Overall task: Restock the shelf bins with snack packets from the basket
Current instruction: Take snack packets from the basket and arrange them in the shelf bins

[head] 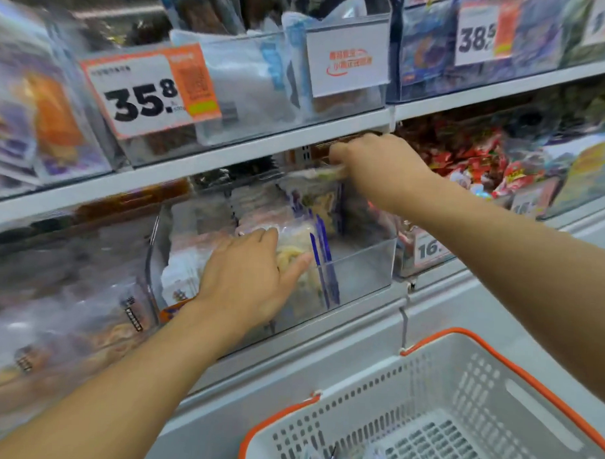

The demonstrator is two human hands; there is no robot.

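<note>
Packets in the left bins are motion-blurred, and the basket is cut off by the frame's bottom edge.

A self-service shop, seen at a snack aisle: white shelves carry clear plastic bins packed with bagged snacks, each fronted by a printed price tag in bold black figures on white and orange. More price cards hang along the upper row. A grey shopping basket with an orange rim stands below the shelves.
</note>
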